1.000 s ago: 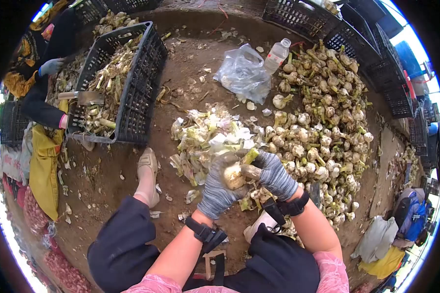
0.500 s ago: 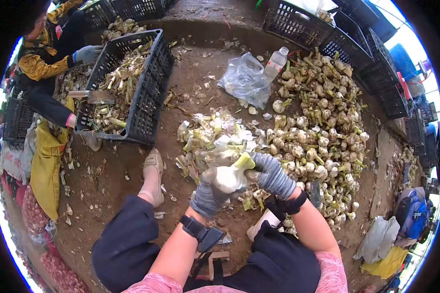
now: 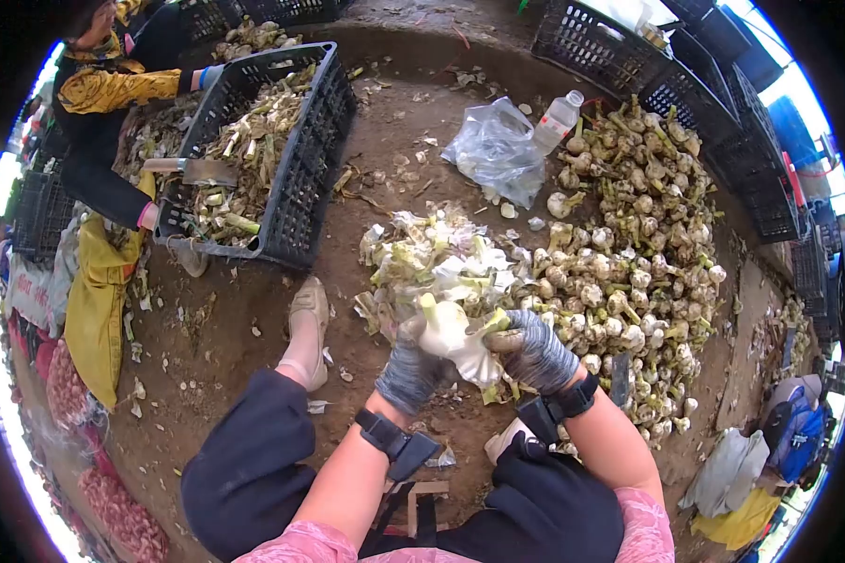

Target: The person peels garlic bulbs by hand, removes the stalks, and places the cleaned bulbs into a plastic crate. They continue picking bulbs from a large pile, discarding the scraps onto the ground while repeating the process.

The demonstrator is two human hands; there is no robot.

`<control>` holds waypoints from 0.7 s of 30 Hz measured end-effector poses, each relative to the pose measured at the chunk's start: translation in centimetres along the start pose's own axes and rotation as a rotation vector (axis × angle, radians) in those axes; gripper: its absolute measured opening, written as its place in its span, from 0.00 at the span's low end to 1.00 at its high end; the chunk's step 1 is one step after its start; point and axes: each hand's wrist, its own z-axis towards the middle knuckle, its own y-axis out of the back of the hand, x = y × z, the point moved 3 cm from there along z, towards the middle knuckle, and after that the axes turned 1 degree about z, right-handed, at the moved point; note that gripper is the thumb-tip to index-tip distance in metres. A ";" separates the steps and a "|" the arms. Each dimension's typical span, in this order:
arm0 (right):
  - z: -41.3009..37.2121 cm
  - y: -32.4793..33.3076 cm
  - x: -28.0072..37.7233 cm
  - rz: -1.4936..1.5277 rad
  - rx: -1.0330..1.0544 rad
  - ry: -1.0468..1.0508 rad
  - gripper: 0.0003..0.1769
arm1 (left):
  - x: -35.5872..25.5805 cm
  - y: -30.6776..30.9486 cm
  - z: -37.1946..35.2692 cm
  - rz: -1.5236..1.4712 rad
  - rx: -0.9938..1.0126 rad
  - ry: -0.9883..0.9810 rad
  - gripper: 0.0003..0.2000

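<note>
In the head view, my gloved left hand (image 3: 410, 373) is closed around a white garlic bulb (image 3: 444, 328), whose cut green stem points up and away. My gloved right hand (image 3: 541, 355) pinches the green end of an outer garlic skin (image 3: 479, 358), which hangs between both hands and still seems joined to the bulb. Just beyond the hands lies a heap of peeled garlic skins (image 3: 446, 249). To its right spreads a large pile of unpeeled garlic bulbs (image 3: 643, 253), close to my right hand.
A black crate (image 3: 305, 178) of stalks and skins stands left, with a wooden-handled blade (image 3: 197, 171) across it. A co-worker's sleeve (image 3: 117, 91) reaches to its rim. Ahead are a plastic bag (image 3: 498, 150) and a bottle (image 3: 559, 122); more black crates (image 3: 596, 47) line the back right.
My right hand has drawn right and slightly down, pulling outer skin away from the bulb. The bulb's stem now points upward. The co-worker's hand has moved to the crate's far rim.
</note>
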 end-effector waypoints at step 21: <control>0.9 2.6 -2.5 -0.201 -0.313 -0.107 0.30 | -1.4 1.6 -0.4 0.694 0.019 -0.325 0.30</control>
